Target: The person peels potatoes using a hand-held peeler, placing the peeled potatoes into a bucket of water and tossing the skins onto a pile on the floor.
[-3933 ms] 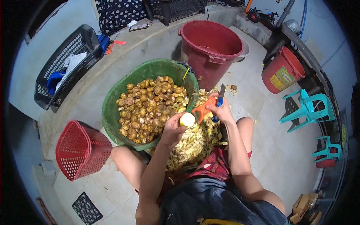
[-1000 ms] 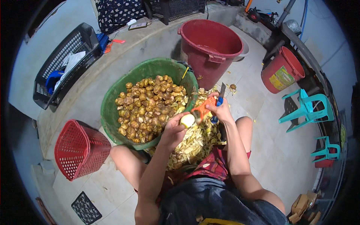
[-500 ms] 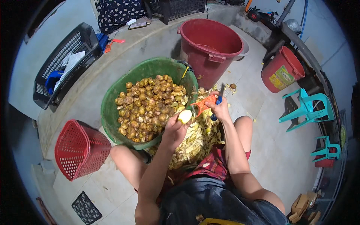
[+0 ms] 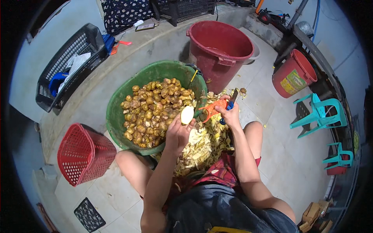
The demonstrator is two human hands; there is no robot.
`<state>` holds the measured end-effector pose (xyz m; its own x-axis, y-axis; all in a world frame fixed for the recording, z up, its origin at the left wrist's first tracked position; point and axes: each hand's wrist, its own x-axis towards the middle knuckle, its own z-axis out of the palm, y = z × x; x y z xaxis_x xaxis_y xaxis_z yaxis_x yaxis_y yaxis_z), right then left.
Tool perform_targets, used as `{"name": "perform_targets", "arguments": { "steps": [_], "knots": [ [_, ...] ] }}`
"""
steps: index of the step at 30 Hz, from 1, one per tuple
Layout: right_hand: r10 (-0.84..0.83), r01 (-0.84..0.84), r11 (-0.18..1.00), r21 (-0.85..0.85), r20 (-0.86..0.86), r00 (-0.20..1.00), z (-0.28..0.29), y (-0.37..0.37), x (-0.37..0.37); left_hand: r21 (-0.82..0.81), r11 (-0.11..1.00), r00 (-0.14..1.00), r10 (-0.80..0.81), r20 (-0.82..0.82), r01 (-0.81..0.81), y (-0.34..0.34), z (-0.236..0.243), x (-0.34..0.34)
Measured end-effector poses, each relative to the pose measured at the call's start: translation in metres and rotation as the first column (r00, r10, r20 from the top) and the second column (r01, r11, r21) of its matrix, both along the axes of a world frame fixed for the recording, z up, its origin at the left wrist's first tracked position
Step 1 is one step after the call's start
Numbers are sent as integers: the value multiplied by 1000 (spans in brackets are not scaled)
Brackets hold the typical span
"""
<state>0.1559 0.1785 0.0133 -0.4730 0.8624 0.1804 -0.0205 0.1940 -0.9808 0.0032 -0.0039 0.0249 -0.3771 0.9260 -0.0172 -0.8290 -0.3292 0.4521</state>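
Peeled potato (image 4: 187, 115): pale and oval, it was raised on end, leaning slightly toward 1 o'clock; directions below ran from it.
Left hand (image 4: 179, 133): at 7 o'clock, fingers curled around the potato's lower end.
Right hand (image 4: 230, 115): at 3 o'clock, wrapped around an orange peeler (image 4: 211, 109) and a blue-handled knife (image 4: 230, 105) together; the peeler's head was just beside the potato, not touching it.
Peeling step: judging by the pale surface, peeling looked nearly or wholly done.
Next move: seemed to call for turning the potato to check for leftover skin.
Green tub (image 4: 159, 69): at 9 o'clock, heaped with unpeeled potatoes (image 4: 149, 110).
Peelings (image 4: 200, 145): at 5 o'clock, loosely piled.
Large red bucket (image 4: 211, 69): at 1 o'clock, its contents unclear.
Red basket (image 4: 101, 158): at 8 o'clock.
Hidden in the grip: fingers covered the potato's underside and part of the knife handle; the peeler's blade was too small to make out.
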Motion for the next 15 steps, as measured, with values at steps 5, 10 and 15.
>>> {"name": "perform_targets", "arguments": {
  "steps": [5,10,15],
  "knots": [
    [17,-17,997,-75,-10,1000,5,-3,2,-186,977,961,52,-271,-106,0,-5,-2],
    [151,-151,988,17,-8,989,25,-13,-1,-128,991,883,-88,-461,32,-4,-17,-6],
    [98,-95,995,-37,94,991,12,13,8,-156,984,807,-163,-567,89,-5,-2,-3]
  ]
}}
